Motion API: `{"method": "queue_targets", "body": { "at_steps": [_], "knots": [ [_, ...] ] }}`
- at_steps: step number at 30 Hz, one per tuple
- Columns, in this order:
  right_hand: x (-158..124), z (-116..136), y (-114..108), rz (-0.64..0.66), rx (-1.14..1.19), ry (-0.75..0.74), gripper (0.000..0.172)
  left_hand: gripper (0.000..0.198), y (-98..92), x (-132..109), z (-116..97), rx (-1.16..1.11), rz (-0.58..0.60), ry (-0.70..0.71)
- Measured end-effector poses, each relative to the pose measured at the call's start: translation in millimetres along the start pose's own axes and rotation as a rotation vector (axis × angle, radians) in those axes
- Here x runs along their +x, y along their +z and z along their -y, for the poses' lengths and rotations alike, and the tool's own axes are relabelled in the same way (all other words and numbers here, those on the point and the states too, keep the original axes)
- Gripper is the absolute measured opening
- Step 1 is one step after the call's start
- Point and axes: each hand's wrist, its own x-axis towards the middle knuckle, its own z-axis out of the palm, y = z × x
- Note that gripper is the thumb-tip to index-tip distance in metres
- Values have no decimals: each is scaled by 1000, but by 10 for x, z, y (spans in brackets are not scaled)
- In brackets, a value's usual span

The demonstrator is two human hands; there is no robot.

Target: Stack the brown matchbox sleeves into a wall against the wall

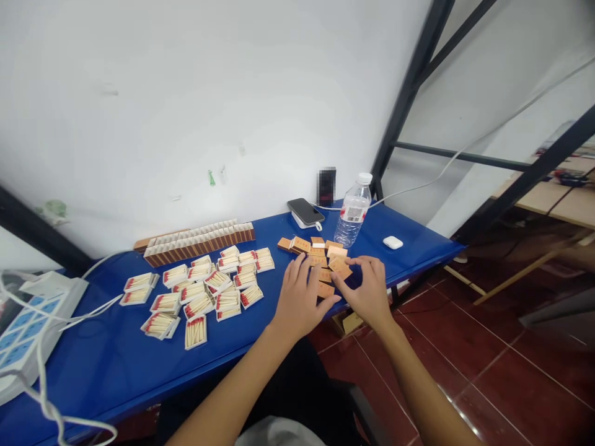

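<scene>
Presently, the right hand (370, 290) pinches an orange matchbox (341, 267); the left hand (297, 296) (fingers spread) covers neighbouring matchboxes (318, 261) on the blue surface (116, 347).

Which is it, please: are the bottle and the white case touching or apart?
Apart. The head view shows it plainly: bare blue tabletop lies between the bottle and the white case.
</scene>
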Motion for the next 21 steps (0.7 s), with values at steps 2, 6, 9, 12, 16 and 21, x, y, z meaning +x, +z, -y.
{"method": "queue_targets", "body": {
  "at_steps": [2, 6, 9, 12, 16, 21],
  "knots": [
    [-65, -30, -25, 24, -30, -16, 39, 63, -32, -41, -11, 13, -11, 26],
    [-130, -19, -87, 13, -44, -42, 31, 58, -218, -247, -10, 42, -24, 88],
    [-68, 154, -138, -38, -25, -5, 33, 53, -580, -399, 91, 25, -31, 73],
    [160, 516, -94, 83, 175, 54, 41, 35, -1118, -396, 326, -45, -71, 1],
    [681, 1182, 272, 520, 540, -43, 41, 35, -1771, -173, 804, -27, -91, -152],
    [1164, 1809, 1014, 790, 724, -272, 37, 41, -2047, -57, 1398, -54, -41, -252]
  ]
}}
